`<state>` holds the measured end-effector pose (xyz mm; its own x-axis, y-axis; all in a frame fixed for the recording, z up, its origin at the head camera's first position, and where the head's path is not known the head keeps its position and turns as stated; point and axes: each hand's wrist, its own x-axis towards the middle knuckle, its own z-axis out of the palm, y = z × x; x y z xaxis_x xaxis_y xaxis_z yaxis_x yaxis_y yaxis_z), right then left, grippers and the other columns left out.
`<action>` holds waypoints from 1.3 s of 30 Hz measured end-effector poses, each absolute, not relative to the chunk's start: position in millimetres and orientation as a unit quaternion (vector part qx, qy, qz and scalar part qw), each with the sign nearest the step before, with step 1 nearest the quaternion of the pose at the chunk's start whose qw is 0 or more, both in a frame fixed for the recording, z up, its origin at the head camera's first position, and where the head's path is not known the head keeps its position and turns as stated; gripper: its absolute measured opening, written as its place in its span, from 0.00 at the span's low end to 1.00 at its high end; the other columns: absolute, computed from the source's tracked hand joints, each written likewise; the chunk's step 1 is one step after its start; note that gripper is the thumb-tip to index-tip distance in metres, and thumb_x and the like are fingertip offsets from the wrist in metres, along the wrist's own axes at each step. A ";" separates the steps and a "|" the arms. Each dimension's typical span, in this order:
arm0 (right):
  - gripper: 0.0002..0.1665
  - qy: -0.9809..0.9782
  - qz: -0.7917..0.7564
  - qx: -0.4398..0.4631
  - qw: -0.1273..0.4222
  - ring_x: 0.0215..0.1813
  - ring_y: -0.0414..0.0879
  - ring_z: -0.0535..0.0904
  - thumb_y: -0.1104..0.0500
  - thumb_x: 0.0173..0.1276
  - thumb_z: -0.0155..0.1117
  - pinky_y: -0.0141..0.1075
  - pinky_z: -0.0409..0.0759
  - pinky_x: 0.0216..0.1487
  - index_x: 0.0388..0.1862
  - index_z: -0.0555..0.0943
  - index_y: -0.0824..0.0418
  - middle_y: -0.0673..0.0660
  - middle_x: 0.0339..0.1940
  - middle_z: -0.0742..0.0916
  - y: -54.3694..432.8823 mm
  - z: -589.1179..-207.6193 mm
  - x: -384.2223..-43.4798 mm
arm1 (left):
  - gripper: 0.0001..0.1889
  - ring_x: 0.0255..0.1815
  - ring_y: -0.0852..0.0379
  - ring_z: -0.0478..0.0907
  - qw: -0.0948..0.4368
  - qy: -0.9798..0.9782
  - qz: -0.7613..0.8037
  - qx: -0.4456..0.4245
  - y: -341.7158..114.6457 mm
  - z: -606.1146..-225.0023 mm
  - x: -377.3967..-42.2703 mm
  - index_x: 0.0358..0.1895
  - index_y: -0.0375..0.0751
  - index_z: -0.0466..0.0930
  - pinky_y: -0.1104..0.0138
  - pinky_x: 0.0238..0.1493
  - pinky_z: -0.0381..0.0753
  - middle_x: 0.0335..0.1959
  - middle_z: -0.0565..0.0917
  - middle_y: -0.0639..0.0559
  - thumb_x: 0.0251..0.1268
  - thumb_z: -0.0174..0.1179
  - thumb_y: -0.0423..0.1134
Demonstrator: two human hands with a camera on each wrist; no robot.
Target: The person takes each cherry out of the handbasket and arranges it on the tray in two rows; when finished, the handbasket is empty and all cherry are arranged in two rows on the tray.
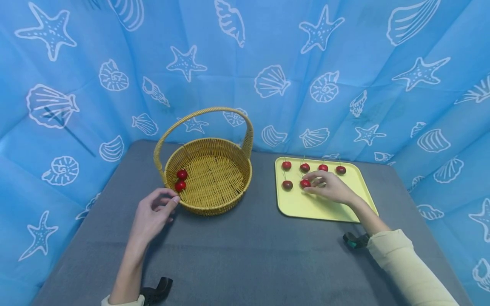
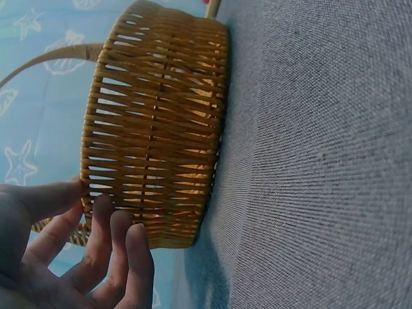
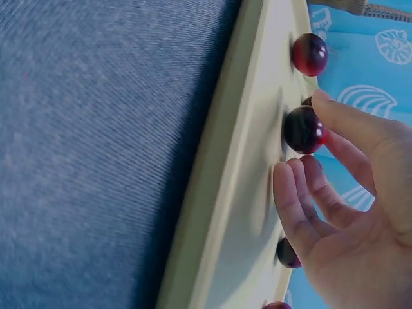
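My left hand [image 1: 153, 214] pinches the near left rim of a round woven basket [image 1: 214, 208] with a tall arched handle. In the left wrist view, the thumb of the left hand [image 2: 71, 251] lies at the rim of the basket [image 2: 154, 116]. Two red cherries [image 1: 181, 179] lie inside, against the basket's left wall. Over a yellow tray [image 1: 325, 210], my right hand [image 1: 330, 187] has thumb and index finger round a red cherry [image 1: 305, 183] in the near row. The right wrist view shows this cherry [image 3: 304, 131] between them, close to the tray surface.
A dark red cherry [image 1: 287, 185] sits left of the right hand, and several stemmed cherries, among them a red cherry [image 1: 286, 165], line the tray's far side. Behind the grey table [image 1: 245, 259] hangs a blue curtain [image 1: 237, 51] with white shells and starfish.
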<state>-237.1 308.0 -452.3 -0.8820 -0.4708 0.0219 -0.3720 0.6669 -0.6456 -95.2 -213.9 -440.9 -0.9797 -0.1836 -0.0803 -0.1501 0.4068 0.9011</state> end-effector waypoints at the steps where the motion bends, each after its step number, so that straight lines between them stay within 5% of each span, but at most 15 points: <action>1: 0.22 0.909 -0.339 -0.229 0.075 0.50 0.55 0.91 0.61 0.72 0.77 0.30 0.88 0.48 0.62 0.85 0.69 0.70 0.57 0.90 308.7 -451.3 -236.7 | 0.18 0.38 0.57 0.89 0.016 -0.839 -0.534 0.100 -213.8 -440.8 -95.1 0.61 0.44 0.82 0.66 0.38 0.91 0.54 0.90 0.35 0.80 0.65 0.50; 11: 0.23 0.902 -0.374 -0.198 0.089 0.59 0.65 0.89 0.61 0.76 0.73 0.30 0.89 0.48 0.66 0.83 0.66 0.71 0.62 0.87 307.5 -433.4 -230.6 | 0.17 0.38 0.57 0.89 0.015 -0.837 -0.537 0.105 -213.5 -440.2 -95.7 0.61 0.43 0.82 0.64 0.38 0.92 0.54 0.90 0.34 0.80 0.66 0.49; 23: 0.23 0.856 -0.457 -0.209 0.118 0.58 0.44 0.88 0.59 0.77 0.72 0.34 0.88 0.48 0.68 0.83 0.62 0.69 0.69 0.84 246.9 -407.6 -224.5 | 0.19 0.41 0.56 0.89 0.004 -0.838 -0.534 0.109 -214.7 -440.6 -95.4 0.63 0.45 0.82 0.64 0.40 0.92 0.57 0.89 0.36 0.80 0.65 0.52; 32: 0.20 0.827 -0.475 -0.274 0.125 0.61 0.55 0.87 0.63 0.75 0.74 0.33 0.90 0.51 0.64 0.85 0.60 0.61 0.66 0.87 199.3 -389.5 -226.0 | 0.18 0.40 0.55 0.89 0.007 -0.840 -0.531 0.113 -213.6 -441.2 -96.6 0.63 0.45 0.82 0.64 0.39 0.91 0.56 0.90 0.37 0.80 0.65 0.49; 35: 0.20 0.818 -0.476 -0.296 0.129 0.53 0.47 0.88 0.64 0.75 0.73 0.33 0.88 0.43 0.64 0.85 0.61 0.62 0.61 0.89 183.5 -385.9 -227.2 | 0.17 0.40 0.55 0.89 0.009 -0.840 -0.531 0.113 -213.2 -441.2 -96.6 0.63 0.44 0.82 0.64 0.39 0.91 0.55 0.90 0.36 0.80 0.65 0.49; 39: 0.20 0.805 -0.478 -0.327 0.132 0.50 0.44 0.88 0.65 0.75 0.73 0.36 0.89 0.49 0.64 0.85 0.63 0.61 0.60 0.89 161.9 -383.8 -229.7 | 0.17 0.40 0.55 0.89 0.013 -0.840 -0.531 0.112 -213.0 -441.1 -96.5 0.62 0.44 0.82 0.64 0.39 0.91 0.55 0.90 0.36 0.80 0.65 0.49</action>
<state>-229.7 161.9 -383.8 -0.7517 -0.6518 0.1003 -0.3997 0.3293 -0.8555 -96.5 -213.0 -441.1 -0.9745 -0.2019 -0.0981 -0.1751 0.4101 0.8951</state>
